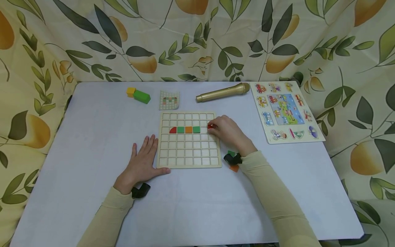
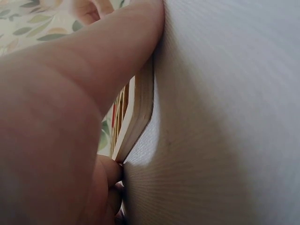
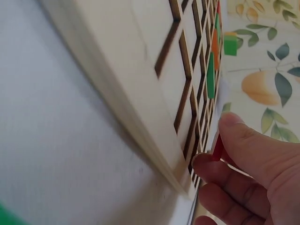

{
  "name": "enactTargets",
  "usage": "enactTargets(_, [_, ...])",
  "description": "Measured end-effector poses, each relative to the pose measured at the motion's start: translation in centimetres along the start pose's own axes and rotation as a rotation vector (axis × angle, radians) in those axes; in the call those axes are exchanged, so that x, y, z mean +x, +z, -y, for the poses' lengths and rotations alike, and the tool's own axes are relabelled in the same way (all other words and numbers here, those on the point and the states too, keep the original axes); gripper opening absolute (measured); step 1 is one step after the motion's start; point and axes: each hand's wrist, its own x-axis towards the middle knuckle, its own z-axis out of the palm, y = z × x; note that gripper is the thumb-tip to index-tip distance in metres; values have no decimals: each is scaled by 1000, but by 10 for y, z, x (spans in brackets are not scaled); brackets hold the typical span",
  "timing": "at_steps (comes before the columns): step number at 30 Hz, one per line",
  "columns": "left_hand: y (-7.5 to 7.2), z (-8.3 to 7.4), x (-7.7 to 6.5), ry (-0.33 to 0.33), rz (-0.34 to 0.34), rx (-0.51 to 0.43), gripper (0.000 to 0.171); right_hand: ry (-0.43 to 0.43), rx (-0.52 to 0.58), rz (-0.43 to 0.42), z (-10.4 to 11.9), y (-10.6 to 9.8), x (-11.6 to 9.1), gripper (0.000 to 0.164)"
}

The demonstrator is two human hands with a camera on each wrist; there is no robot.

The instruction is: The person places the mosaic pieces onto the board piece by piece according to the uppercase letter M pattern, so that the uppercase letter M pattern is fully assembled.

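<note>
A pale wooden grid board (image 1: 189, 154) lies at the middle of the table. One of its rows carries a red piece with a rounded corner (image 1: 173, 130), a green square (image 1: 180, 130), an orange square (image 1: 188, 130) and another green square (image 1: 196, 129). Over the right end of that row, my right hand (image 1: 227, 132) pinches a small red tile (image 3: 217, 148) between thumb and fingertips. My left hand (image 1: 142, 164) lies flat with spread fingers at the board's lower left corner, its thumb along the near edge. In the left wrist view, that thumb covers part of the board's edge.
Green and orange pieces (image 1: 234, 168) lie by the right wrist, partly hidden. Behind the board are a patterned card (image 1: 169, 100), a green block (image 1: 142, 96), a yellow block (image 1: 131, 92) and a gold microphone (image 1: 223, 92). A picture puzzle board (image 1: 268, 133) lies at right.
</note>
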Motion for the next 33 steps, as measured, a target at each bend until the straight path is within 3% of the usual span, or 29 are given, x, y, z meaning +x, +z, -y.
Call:
enactTargets(18, [-2, -1, 0, -6, 6, 3, 126, -64, -93, -15, 16, 7, 12, 24])
enactTargets(33, [-1, -1, 0, -7, 10, -15, 126, -67, -122, -49, 20, 14, 16, 21])
